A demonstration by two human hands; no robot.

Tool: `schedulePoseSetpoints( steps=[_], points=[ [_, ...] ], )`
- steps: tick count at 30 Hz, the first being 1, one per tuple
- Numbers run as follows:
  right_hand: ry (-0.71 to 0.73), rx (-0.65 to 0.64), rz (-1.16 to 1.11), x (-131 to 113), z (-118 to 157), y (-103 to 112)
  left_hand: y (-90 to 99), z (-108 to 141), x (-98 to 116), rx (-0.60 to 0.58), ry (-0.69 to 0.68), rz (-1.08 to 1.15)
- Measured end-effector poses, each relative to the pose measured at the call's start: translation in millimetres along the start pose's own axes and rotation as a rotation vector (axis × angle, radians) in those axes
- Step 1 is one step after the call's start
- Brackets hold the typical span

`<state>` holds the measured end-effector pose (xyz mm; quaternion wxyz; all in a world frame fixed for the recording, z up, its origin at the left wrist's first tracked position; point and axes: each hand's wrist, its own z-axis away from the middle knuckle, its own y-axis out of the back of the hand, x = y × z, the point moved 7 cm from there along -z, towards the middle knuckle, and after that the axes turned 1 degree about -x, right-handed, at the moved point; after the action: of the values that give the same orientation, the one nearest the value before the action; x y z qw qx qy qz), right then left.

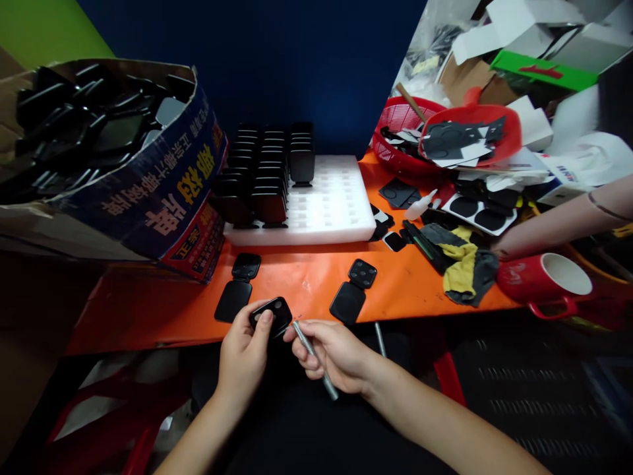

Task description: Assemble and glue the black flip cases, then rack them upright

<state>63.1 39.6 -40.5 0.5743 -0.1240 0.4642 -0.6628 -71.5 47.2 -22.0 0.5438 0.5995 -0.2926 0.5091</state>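
Note:
My left hand (pixel 248 346) is closed around a black rounded-square piece (pixel 277 315) with small round marks on its face, thumb on top. In my right hand (pixel 332 353) is a silver threaded rod (pixel 316 359), gripped in the fingers, its upper end close to the black piece. Whether the rod touches the piece I cannot tell. On the orange table (pixel 301 277) lie two unfolded black hinged two-panel devices, the left one (pixel 233 300) and the right one (pixel 347 302). Behind them a white foam tray (pixel 331 211) carries rows of upright black devices (pixel 270 198).
A printed cardboard box (pixel 168 191) at left is heaped with black pieces. At right are a red basket (pixel 395 155), a red dustpan (pixel 512 132) of scraps, a small bottle (pixel 420 206), a yellow-grey glove (pixel 462 264) and a red mug (pixel 548 290). Another metal rod (pixel 380 340) shows at the table's front edge.

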Motion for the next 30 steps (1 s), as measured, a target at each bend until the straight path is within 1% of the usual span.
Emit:
schedulePoseSetpoints(
  steps=[3, 5, 7, 9, 11, 13, 16, 18, 20, 21, 23, 24, 25, 26, 28, 30],
  points=[
    [-0.064, 0.039, 0.023, 1, 2, -2, -2.5, 10, 11, -0.017, -0.143, -0.108],
    [-0.110, 0.045, -0.019, 3, 2, -2, -5.7, 18, 20, -0.052, -0.263, -0.136],
    [-0.156, 0.006, -0.115, 4, 2, -2, -8.1, 25, 28, -0.095, -0.373, -0.134],
    [-0.206, -0.063, -0.224, 5, 2, -3, -9.2, 28, 33, -0.133, -0.443, -0.118],
    [-0.254, -0.124, -0.293, 8, 3, -4, -9.6, 29, 35, -0.162, -0.475, -0.096],
    [-0.262, -0.142, -0.321, 10, 3, -3, -10.3, 31, 35, -0.191, -0.490, -0.071],
    [-0.223, -0.087, -0.363, 14, 0, 0, -11.2, 36, 34, -0.217, -0.497, -0.042],
    [-0.195, -0.043, -0.397, 15, -2, 3, -11.7, 35, 32, -0.215, -0.479, -0.041],
    [-0.171, -0.035, -0.408, 14, -3, 4, -13.1, 25, 28, -0.184, -0.410, -0.054],
    [-0.147, -0.042, -0.397, 11, -4, 4, -15.0, 14, 25, -0.161, -0.349, -0.060],
    [-0.072, -0.059, -0.328, 3, -2, 4, -22.6, -14, 15, -0.123, -0.214, -0.056],
    [-0.028, -0.060, -0.267, -2, 1, 5, -29.7, -31, 10, -0.132, -0.158, -0.045],
    [0.015, -0.050, -0.191, -6, 4, 7, -38.4, -48, 7, -0.160, -0.143, -0.045],
    [0.054, -0.025, -0.100, -9, 8, 10, -45.4, -65, 4, -0.171, -0.140, -0.047],
    [0.128, 0.073, 0.102, -12, 18, 22, -54.4, -94, -1, -0.174, -0.140, -0.063],
    [0.188, 0.208, 0.270, -13, 31, 41, -55.0, -112, -4, -0.150, -0.155, -0.096]
  ],
)
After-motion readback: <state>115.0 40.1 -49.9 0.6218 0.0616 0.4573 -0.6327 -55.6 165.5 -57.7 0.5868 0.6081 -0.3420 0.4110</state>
